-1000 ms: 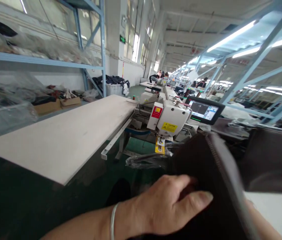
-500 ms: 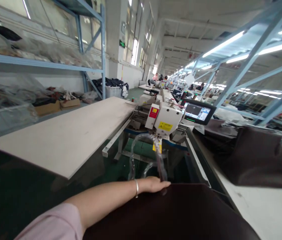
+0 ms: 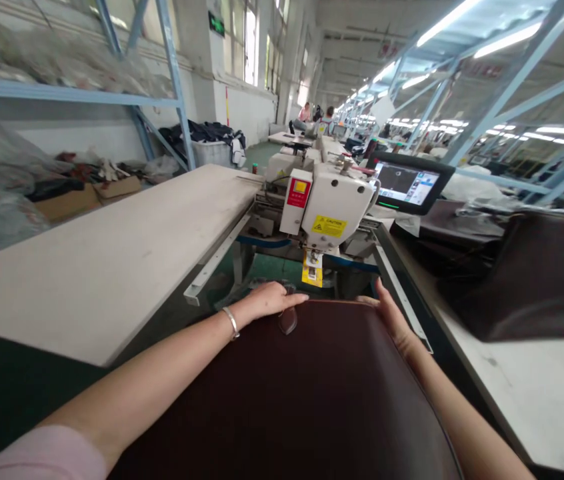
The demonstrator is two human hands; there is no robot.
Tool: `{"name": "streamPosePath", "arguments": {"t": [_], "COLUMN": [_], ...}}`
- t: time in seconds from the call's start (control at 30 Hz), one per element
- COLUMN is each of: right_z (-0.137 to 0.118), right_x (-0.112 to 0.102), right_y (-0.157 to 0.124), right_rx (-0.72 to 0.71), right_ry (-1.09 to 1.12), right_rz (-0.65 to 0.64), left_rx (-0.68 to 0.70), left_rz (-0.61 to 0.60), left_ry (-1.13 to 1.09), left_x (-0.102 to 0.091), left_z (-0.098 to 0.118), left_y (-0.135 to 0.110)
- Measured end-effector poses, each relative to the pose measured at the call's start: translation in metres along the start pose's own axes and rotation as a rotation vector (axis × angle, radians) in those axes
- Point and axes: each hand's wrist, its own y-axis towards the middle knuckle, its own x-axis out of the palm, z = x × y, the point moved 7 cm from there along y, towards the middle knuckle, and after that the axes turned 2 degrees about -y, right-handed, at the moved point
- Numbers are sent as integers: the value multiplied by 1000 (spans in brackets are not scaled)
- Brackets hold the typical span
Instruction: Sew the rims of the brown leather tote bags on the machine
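While the person leans over a large dark brown leather bag panel, both arms reach forward and the two hands sit well apart on its far edge. The left hand, with a silver bangle on the wrist and a pale pink sleeve above, lies palm down across the rim. The right hand rests at the opposite end of that edge, its fingers bent over the leather. Both touch the panel, but whether either is truly clamped on it, I cannot tell. A small glossy brown tab hangs at the edge just beside the left hand.

The panel sits directly in front of an industrial sewing machine with a yellow caution label, and a touchscreen glows beyond it. To the left runs a long cream worktop; to the right, a white table carries a dark brown leather bag. Farther left, a cardboard box sits below blue steel shelving stacked with plastic-wrapped goods — and far down the aisle, co-workers sit at other machines.
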Motion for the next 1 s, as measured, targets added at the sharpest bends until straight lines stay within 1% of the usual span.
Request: {"name": "streamPosePath", "arguments": {"t": [0.07,0.1,0.17,0.23,0.3,0.37,0.4,0.5,0.6,0.7,0.77,0.8,0.93,1.0], "right_z": [-5,-7,-8,-4,4,4,0,-16,-19,-12,-5,-1,18,17], "right_x": [8,15,28,31,23,12,8,1,-4,-1,5,10,27,29], "right_y": [7,9,13,16,19,24,28,46,69,81,79,78,74,76], "right_rx": [44,66,97,140,201,187,146,-4,-61,-109,-157,-152,13,19], "right_ry": [40,42,23,3,-25,-60,-77,-90,-40,58,134,167,238,244], "right_rz": [-89,-146,-242,-261,-216,-167,-157,-115,15,133,180,193,199,213], "left_rx": [37,52,60,64,63,28,-9,-121,-169,-190,-204,-213,-216,-194], "left_rz": [13,12,7,-8,-52,-83,-73,23,71,72,83,96,141,156], "left_ry": [7,-4,-37,-75,-101,-127,-148,-217,-215,-235,-248,-245,-266,-322], "left_x": [-19,-24,-31,-33,-34,-37,-41,-54,-59,-59,-62,-65,-79,-83], "left_z": [6,9,12,11,6,-4,-11,-31,-43,-52,-58,-62,-77,-82], "left_y": [4,6,9,10,10,11,13,25,47,70,82,88,109,117]}}
